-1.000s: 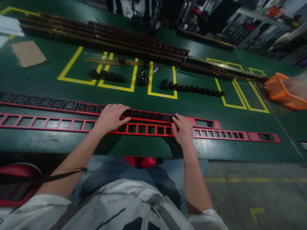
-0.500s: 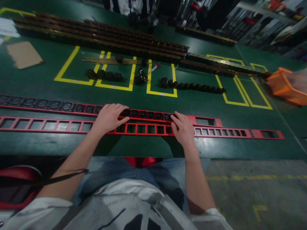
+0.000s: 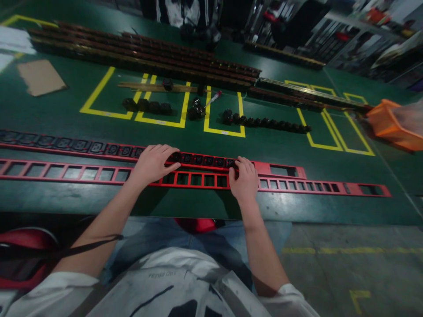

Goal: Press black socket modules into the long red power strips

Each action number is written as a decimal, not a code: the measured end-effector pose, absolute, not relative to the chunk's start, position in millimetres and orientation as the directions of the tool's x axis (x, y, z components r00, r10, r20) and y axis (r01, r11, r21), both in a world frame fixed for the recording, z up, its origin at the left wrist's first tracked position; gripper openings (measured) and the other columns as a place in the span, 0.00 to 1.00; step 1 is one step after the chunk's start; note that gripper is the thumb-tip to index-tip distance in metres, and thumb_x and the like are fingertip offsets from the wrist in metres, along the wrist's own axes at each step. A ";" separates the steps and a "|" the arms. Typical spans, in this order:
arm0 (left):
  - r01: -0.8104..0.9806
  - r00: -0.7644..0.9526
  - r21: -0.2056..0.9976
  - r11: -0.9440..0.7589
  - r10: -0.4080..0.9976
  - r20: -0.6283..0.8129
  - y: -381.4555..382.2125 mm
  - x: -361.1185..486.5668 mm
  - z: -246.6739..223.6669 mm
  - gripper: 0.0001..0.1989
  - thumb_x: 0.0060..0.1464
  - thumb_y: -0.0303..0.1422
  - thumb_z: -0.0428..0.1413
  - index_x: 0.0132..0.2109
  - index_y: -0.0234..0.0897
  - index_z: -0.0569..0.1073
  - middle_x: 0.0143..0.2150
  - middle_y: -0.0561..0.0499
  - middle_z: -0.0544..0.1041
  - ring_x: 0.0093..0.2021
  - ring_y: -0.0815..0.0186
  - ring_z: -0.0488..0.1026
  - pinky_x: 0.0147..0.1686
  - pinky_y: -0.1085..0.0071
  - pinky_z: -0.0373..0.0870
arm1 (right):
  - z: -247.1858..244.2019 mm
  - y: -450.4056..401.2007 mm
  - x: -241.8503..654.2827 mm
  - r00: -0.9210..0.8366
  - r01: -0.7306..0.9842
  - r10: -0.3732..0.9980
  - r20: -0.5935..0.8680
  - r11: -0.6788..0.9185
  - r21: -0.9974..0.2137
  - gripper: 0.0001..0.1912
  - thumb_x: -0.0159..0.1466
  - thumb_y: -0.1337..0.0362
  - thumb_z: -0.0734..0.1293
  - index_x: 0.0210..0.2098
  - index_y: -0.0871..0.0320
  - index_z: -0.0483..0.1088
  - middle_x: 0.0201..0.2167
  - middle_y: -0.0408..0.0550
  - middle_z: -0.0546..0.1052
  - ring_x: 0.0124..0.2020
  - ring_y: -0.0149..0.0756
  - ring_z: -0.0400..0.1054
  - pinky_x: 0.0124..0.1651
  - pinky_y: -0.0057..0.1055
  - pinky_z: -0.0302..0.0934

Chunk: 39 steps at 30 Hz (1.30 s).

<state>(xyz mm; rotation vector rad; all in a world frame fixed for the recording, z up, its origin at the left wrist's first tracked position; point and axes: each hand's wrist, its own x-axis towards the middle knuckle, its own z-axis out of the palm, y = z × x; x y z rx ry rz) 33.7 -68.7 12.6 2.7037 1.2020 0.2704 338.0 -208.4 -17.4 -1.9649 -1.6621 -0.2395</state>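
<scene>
A long red strip (image 3: 261, 168) lies across the table in front of me, filled with a row of black power sockets (image 3: 209, 161). My left hand (image 3: 152, 164) is closed over this strip, fingers on its far side and thumb stretched along the sockets. Farther right, my right hand (image 3: 245, 178) curls its fingers and thumb over the last socket of the row, hiding part of it. Nearer to me runs a second red strip (image 3: 355, 189) with bare rectangular openings, partly covered by both hands.
Loose black sockets (image 3: 264, 122) lie in rows beyond the strips, near a screwdriver (image 3: 213, 99). Long dark rails (image 3: 158, 55) are stacked farther back. Cardboard (image 3: 41, 77) lies at the left, an orange bin (image 3: 393, 125) at the right. The table's front edge is close to me.
My right hand has shifted slightly left along the socket strip, its fingers more tightly bunched. My left hand keeps its place on the strip. The view has moved a little.
</scene>
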 end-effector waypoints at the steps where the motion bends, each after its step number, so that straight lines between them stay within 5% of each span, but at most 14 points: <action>1: 0.714 0.659 0.231 -0.661 0.746 0.098 -69.0 33.8 12.7 0.23 0.68 0.48 0.52 0.62 0.41 0.75 0.58 0.42 0.80 0.58 0.49 0.75 0.59 0.52 0.66 | -19.3 -207.8 335.5 0.229 0.953 0.836 0.498 -0.089 -0.289 0.15 0.73 0.62 0.61 0.50 0.59 0.78 0.58 0.60 0.80 0.64 0.52 0.70 0.67 0.57 0.64; 13: 0.712 0.651 0.257 -0.654 0.751 0.108 -69.9 34.7 12.6 0.22 0.67 0.47 0.54 0.62 0.43 0.75 0.58 0.44 0.80 0.58 0.49 0.75 0.59 0.52 0.66 | -24.3 -210.5 339.1 0.129 0.966 0.828 0.546 0.020 -0.258 0.19 0.74 0.64 0.59 0.54 0.57 0.80 0.56 0.56 0.82 0.62 0.48 0.75 0.65 0.53 0.72; 20: 0.711 0.646 0.277 -0.647 0.756 0.107 -69.9 35.6 14.2 0.21 0.66 0.47 0.55 0.60 0.43 0.76 0.58 0.44 0.80 0.57 0.49 0.75 0.59 0.52 0.66 | -20.1 -210.7 338.8 0.100 0.959 0.864 0.494 0.048 -0.278 0.19 0.73 0.63 0.61 0.57 0.56 0.79 0.60 0.56 0.80 0.64 0.50 0.73 0.67 0.56 0.69; 26: 0.709 0.657 0.249 -0.660 0.746 0.105 -69.1 34.7 13.8 0.21 0.68 0.47 0.53 0.61 0.43 0.75 0.58 0.44 0.80 0.58 0.49 0.75 0.58 0.52 0.67 | -13.4 -212.2 338.0 0.091 0.958 0.895 0.438 0.042 -0.284 0.25 0.74 0.63 0.60 0.69 0.56 0.69 0.65 0.56 0.76 0.68 0.49 0.69 0.69 0.53 0.66; 30: 0.703 0.662 0.249 -0.666 0.741 0.114 -69.3 34.6 13.3 0.22 0.68 0.47 0.53 0.61 0.41 0.75 0.58 0.43 0.80 0.58 0.49 0.75 0.58 0.52 0.67 | -12.1 -212.1 337.3 0.039 0.971 0.901 0.433 0.068 -0.229 0.20 0.75 0.63 0.60 0.61 0.54 0.76 0.64 0.54 0.76 0.67 0.48 0.70 0.69 0.52 0.65; 34: 0.709 0.653 0.248 -0.660 0.747 0.122 -69.4 34.6 11.9 0.21 0.68 0.46 0.54 0.60 0.40 0.75 0.57 0.43 0.81 0.57 0.49 0.76 0.58 0.52 0.66 | -13.4 -211.8 337.4 0.052 0.975 0.900 0.433 0.047 -0.215 0.25 0.75 0.63 0.60 0.69 0.58 0.68 0.64 0.57 0.76 0.66 0.47 0.70 0.68 0.50 0.64; 39: 0.703 0.652 0.265 -0.660 0.747 0.132 -68.9 34.6 10.6 0.21 0.67 0.45 0.55 0.60 0.41 0.76 0.57 0.43 0.81 0.57 0.48 0.76 0.57 0.52 0.66 | -15.3 -211.6 338.9 0.016 0.980 0.889 0.458 0.078 -0.185 0.20 0.75 0.63 0.60 0.63 0.56 0.75 0.64 0.54 0.77 0.66 0.46 0.70 0.68 0.49 0.64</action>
